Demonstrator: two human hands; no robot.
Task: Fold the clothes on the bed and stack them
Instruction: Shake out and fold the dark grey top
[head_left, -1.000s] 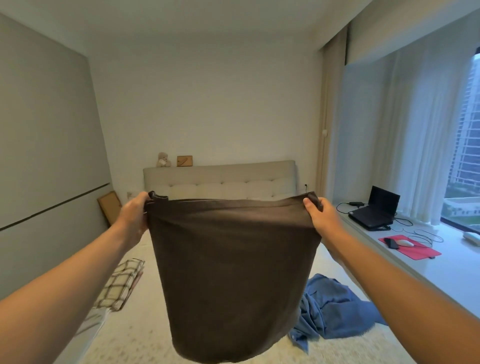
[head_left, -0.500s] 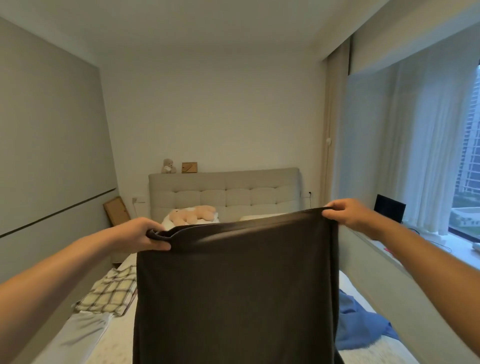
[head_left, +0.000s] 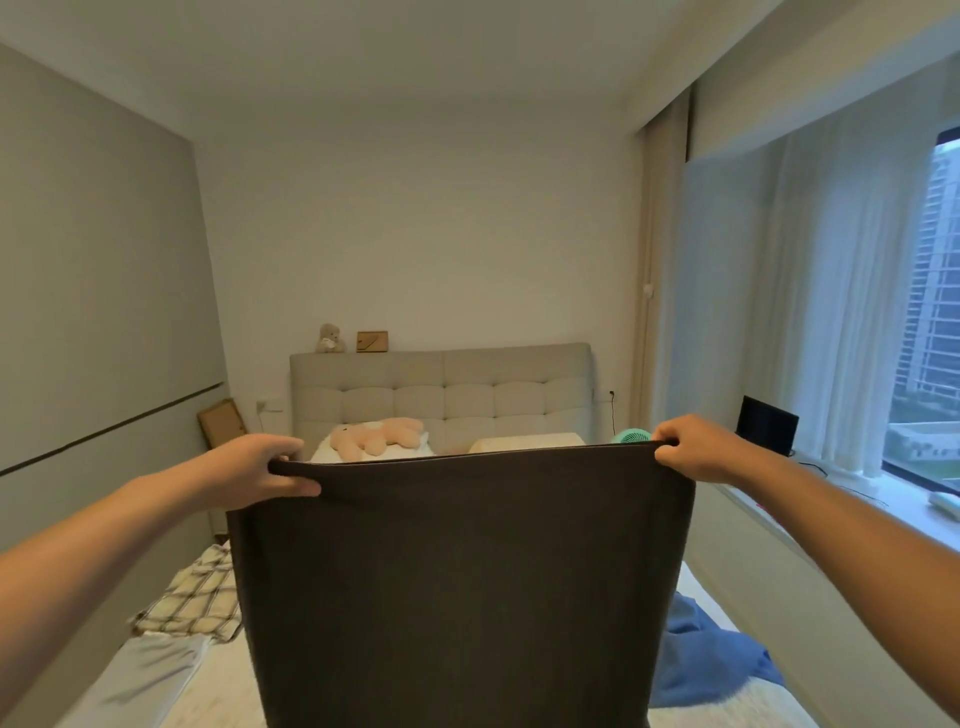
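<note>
My left hand (head_left: 260, 470) and right hand (head_left: 693, 449) pinch the brown garment's (head_left: 462, 587) top corners, letting it hang flat for folding.

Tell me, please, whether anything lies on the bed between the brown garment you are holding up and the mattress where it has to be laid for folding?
Partly hidden. The brown garment, held by the left hand and right hand, covers the bed's middle. The plaid garment lies left, the blue garment right; both flank it.
</note>
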